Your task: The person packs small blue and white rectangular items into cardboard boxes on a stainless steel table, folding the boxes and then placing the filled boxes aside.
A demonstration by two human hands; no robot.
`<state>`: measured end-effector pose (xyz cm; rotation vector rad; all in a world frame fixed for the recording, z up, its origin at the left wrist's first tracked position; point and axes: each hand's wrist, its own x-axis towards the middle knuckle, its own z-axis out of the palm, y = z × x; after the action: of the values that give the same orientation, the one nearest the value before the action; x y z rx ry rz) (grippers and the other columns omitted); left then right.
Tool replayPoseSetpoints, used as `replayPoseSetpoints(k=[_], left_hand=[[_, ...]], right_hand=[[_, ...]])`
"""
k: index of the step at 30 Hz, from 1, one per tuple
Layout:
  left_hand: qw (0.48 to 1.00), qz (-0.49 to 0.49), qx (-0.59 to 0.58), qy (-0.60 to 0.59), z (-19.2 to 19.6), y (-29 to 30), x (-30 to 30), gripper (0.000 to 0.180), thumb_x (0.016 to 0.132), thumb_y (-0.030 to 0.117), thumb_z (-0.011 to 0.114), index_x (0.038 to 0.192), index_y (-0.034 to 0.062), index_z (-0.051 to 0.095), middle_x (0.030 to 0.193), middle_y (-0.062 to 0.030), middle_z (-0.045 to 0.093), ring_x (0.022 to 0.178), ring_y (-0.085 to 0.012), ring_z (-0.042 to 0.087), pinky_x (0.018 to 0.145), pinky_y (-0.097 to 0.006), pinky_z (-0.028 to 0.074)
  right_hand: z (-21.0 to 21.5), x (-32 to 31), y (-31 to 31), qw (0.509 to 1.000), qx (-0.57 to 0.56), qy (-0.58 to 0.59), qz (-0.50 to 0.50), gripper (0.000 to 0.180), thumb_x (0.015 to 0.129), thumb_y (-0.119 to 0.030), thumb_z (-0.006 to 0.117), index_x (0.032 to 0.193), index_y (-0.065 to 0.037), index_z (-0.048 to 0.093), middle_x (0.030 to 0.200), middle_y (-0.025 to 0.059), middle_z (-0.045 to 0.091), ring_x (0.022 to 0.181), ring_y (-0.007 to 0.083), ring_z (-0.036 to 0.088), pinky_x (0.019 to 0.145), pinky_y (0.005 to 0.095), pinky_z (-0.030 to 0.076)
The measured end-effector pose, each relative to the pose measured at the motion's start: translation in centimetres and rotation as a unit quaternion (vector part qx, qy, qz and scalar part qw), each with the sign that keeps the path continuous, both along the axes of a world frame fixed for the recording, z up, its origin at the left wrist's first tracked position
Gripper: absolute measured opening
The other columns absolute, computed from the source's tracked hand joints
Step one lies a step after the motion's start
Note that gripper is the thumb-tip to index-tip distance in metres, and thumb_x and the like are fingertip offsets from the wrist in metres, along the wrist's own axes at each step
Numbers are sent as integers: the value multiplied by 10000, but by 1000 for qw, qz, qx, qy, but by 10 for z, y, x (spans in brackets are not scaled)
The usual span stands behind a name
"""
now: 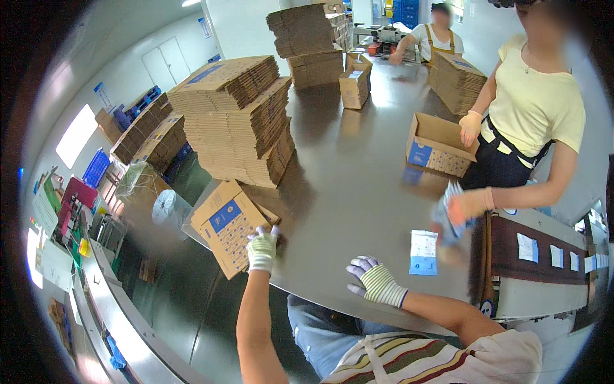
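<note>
My left hand point(261, 249), in a striped knit glove, rests against the right edge of a flattened cardboard carton point(224, 224) with a blue panel. Its fingers are stretched out and apart. That carton lies askew over the table's left edge, with another piece of brown cardboard point(268, 214) partly hidden beneath it. Over the near edge of the metal table point(345, 211) is my right hand point(378, 281), gloved alike, fingers apart and holding nothing. Right of it a white and blue packet point(423, 253) lies flat on the table.
Tall stacks of folded cartons point(236, 121) stand at the left and at the back point(307, 45). Across the table, a co-worker point(537, 96) in orange gloves has one hand at an open box point(441, 144), the other on blurred packets point(451, 214). A conveyor point(537, 249) carries more packets.
</note>
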<state>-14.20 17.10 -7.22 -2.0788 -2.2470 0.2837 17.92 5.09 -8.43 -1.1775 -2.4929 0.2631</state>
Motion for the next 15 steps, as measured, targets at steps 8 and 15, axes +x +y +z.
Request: replayPoseSetpoints(k=[8, 15], left_hand=[[933, -138, 330, 33, 132, -109, 1, 451, 810, 96, 472, 1258, 127, 428, 1066, -145, 539, 891, -306, 573, 724, -391, 493], [798, -92, 480, -352, 161, -194, 22, 423, 844, -74, 510, 1241, 58, 443, 966, -180, 625, 877, -300, 641, 768, -322, 499]], right_hand=[[-7, 6, -3, 995, 65, 79, 14, 476, 740, -373, 632, 1101, -80, 532, 1153, 146, 493, 1098, 346, 444, 958, 486, 349], [24, 6, 3, 975, -87, 203, -35, 492, 781, -319, 652, 1150, -20, 525, 1157, 194, 535, 1076, 358, 500, 955, 443, 378]])
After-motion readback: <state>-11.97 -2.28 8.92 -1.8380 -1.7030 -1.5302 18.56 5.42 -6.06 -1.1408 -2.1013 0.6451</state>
